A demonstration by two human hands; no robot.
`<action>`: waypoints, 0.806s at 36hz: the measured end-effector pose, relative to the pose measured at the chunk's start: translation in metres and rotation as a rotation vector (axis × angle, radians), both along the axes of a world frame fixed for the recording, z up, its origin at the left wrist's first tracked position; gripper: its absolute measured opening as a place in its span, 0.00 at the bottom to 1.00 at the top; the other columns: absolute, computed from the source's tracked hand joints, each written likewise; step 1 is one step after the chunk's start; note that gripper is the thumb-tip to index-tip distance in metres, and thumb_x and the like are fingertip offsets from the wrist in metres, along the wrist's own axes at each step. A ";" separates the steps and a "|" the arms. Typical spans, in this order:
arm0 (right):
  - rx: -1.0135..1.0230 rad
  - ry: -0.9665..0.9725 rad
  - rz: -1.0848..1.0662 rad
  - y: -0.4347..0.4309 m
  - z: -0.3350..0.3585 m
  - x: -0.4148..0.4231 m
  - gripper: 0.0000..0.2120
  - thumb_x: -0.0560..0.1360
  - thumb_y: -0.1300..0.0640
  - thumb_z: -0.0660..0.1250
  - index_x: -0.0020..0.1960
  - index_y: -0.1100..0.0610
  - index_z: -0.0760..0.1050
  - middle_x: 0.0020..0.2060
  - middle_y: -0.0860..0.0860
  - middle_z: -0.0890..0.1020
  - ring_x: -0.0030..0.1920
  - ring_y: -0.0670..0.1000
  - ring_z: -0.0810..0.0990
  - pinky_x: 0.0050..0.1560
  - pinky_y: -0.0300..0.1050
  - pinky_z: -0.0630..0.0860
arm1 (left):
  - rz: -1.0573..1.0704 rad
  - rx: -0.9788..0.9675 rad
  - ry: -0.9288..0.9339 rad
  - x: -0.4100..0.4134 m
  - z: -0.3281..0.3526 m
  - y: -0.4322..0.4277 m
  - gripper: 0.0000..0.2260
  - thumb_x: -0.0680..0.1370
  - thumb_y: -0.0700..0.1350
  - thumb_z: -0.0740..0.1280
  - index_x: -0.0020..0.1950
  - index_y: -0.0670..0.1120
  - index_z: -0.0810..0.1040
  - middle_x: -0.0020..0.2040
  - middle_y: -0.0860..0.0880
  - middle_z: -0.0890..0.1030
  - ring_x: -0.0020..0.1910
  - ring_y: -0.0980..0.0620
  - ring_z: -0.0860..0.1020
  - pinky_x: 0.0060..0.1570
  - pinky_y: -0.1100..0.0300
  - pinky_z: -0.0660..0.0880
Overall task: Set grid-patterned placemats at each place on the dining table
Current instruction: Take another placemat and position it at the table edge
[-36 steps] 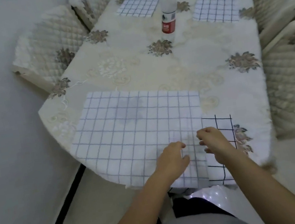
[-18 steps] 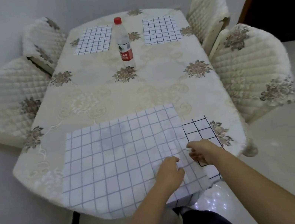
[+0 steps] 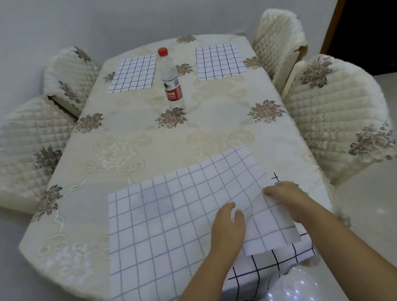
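Pinching the pale, faint-gridded top placemat (image 3: 177, 217) with both my left hand (image 3: 227, 227) and right hand (image 3: 288, 197), I peel it off the bold-gridded mat (image 3: 271, 264) beneath.

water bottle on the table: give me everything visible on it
The water bottle is clear plastic with a red screw cap, closed, and a label band that is white above and red below. It stands upright on the floral tablecloth, toward the far end, between the two far placemats and touching neither. Neither hand is near it. Its fill level cannot be told.
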State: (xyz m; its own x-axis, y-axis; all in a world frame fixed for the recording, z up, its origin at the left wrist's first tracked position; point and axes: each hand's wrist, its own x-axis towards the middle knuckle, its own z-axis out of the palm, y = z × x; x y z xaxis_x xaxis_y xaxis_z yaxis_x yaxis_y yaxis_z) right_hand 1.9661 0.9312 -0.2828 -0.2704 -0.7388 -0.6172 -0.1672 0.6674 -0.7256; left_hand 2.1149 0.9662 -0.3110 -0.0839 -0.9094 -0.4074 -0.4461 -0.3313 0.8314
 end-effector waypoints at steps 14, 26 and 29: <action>-0.241 -0.034 0.203 -0.013 0.066 0.015 0.05 0.74 0.58 0.66 0.40 0.57 0.75 0.35 0.54 0.75 0.41 0.53 0.74 0.42 0.45 0.71 | 0.237 0.249 0.583 0.004 0.048 -0.029 0.11 0.80 0.50 0.56 0.56 0.49 0.76 0.52 0.49 0.82 0.51 0.52 0.80 0.52 0.49 0.75; -0.148 -0.038 0.556 -0.001 0.024 0.124 0.11 0.74 0.57 0.64 0.36 0.56 0.65 0.32 0.52 0.64 0.32 0.48 0.63 0.32 0.41 0.58 | 0.355 0.353 0.609 0.105 0.015 -0.004 0.20 0.80 0.58 0.54 0.60 0.45 0.75 0.55 0.42 0.81 0.51 0.44 0.80 0.53 0.43 0.76; -0.065 -0.109 0.592 0.003 0.015 0.140 0.07 0.75 0.57 0.63 0.39 0.58 0.70 0.34 0.51 0.69 0.34 0.48 0.68 0.36 0.40 0.63 | 0.377 0.395 0.548 0.122 0.007 0.001 0.19 0.79 0.58 0.56 0.55 0.45 0.77 0.47 0.44 0.81 0.43 0.46 0.80 0.51 0.46 0.76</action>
